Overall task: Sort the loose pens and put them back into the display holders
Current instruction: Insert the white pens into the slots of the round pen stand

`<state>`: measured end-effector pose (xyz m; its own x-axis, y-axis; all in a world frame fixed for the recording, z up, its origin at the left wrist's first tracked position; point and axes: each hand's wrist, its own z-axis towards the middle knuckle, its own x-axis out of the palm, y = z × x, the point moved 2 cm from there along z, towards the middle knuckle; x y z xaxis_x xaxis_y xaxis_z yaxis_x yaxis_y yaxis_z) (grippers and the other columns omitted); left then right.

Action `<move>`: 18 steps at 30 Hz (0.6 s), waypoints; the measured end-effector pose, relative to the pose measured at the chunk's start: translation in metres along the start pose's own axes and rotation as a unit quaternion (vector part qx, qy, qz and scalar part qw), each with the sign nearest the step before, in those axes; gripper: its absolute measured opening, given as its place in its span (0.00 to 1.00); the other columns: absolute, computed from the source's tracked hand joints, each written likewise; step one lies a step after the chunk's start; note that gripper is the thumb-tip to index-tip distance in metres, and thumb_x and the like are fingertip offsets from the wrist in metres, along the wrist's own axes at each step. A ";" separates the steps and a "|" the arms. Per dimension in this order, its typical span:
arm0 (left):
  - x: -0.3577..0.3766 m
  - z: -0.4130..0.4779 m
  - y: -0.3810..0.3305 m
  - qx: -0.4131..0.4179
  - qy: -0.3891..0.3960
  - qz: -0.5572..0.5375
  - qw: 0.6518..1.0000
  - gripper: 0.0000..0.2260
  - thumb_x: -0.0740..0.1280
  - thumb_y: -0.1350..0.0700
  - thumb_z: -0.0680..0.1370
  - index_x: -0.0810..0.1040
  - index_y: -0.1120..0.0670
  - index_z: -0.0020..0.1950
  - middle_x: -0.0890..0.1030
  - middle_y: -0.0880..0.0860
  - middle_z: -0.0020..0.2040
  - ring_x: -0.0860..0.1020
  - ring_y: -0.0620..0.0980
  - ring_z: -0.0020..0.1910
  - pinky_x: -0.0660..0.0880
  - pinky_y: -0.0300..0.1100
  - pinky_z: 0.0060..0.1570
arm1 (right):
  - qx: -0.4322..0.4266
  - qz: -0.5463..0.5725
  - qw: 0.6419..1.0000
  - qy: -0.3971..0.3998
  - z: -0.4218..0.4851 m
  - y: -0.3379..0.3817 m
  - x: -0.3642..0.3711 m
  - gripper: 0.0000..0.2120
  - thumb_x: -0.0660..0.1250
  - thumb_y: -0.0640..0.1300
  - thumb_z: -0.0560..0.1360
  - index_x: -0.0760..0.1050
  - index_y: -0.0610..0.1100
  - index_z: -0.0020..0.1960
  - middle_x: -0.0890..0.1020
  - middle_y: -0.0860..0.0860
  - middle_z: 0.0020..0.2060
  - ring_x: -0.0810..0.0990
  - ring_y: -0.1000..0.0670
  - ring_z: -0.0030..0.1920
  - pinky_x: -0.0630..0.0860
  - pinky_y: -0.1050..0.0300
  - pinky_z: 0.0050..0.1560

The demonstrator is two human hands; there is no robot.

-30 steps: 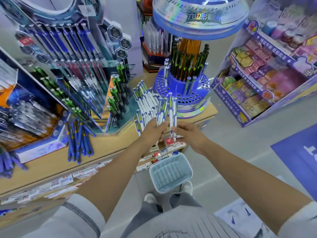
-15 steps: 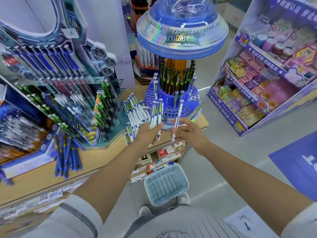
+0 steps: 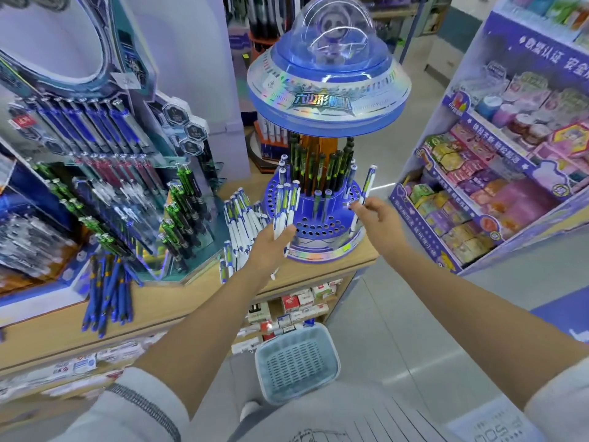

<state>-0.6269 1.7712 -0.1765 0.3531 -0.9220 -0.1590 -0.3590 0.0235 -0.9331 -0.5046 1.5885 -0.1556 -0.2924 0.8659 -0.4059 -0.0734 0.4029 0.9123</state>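
Pens (image 3: 285,205) stand bunched in the gripping left hand (image 3: 271,244); right hand (image 3: 379,218) pinches one pen (image 3: 363,194) against the round holder (image 3: 318,231) between both hands.

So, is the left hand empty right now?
No, the left hand grips a bunch of white-and-blue pens by the round blue holder, while the right hand pinches a single pen.

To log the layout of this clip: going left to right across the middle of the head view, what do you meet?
Blue pens → white pens → left hand gripping a pen bundle → round holder → right hand pinching one pen → side shelf.
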 end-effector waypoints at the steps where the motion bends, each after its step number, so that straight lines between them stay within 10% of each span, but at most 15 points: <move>1: 0.002 0.002 0.002 0.003 -0.007 -0.006 1.000 0.17 0.60 0.47 0.82 0.77 0.58 0.60 0.79 0.50 0.58 0.76 0.46 0.55 0.70 0.34 0.52 | 0.002 -0.016 1.000 0.001 0.002 -0.002 0.000 0.14 0.64 0.50 0.79 0.73 0.45 0.38 0.70 0.55 0.32 0.69 0.58 0.34 0.65 0.64 0.39; 5: 0.007 0.002 0.006 -0.007 -0.034 -0.016 0.999 0.21 0.61 0.44 0.81 0.74 0.58 0.65 0.74 0.49 0.66 0.71 0.51 0.65 0.66 0.44 0.61 | -0.001 -0.057 0.997 0.053 0.005 -0.016 0.008 0.16 0.63 0.45 0.80 0.73 0.30 0.45 0.72 0.43 0.37 0.69 0.50 0.39 0.65 0.64 0.37; 12: 0.006 -0.008 0.005 -0.011 -0.045 -0.058 0.997 0.17 0.59 0.51 0.83 0.65 0.55 0.70 0.68 0.53 0.69 0.63 0.52 0.72 0.60 0.36 0.56 | 0.008 -0.069 0.996 0.051 0.008 -0.019 0.008 0.15 0.63 0.46 0.80 0.74 0.32 0.48 0.80 0.36 0.46 0.76 0.42 0.44 0.73 0.47 0.49; 18: 0.000 0.007 0.015 -0.033 -0.016 -0.062 0.997 0.25 0.60 0.46 0.81 0.63 0.57 0.74 0.67 0.48 0.70 0.65 0.48 0.71 0.62 0.42 0.64 | 0.024 -0.067 0.997 0.032 0.003 -0.015 0.012 0.15 0.63 0.46 0.80 0.74 0.32 0.47 0.79 0.37 0.44 0.75 0.45 0.43 0.71 0.57 0.43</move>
<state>-0.6262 1.7743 -0.1929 0.4246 -0.9037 -0.0544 -0.3658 -0.1163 -0.9234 -0.5042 1.5940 -0.1748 -0.3431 0.7832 -0.5185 -0.0713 0.5287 0.8458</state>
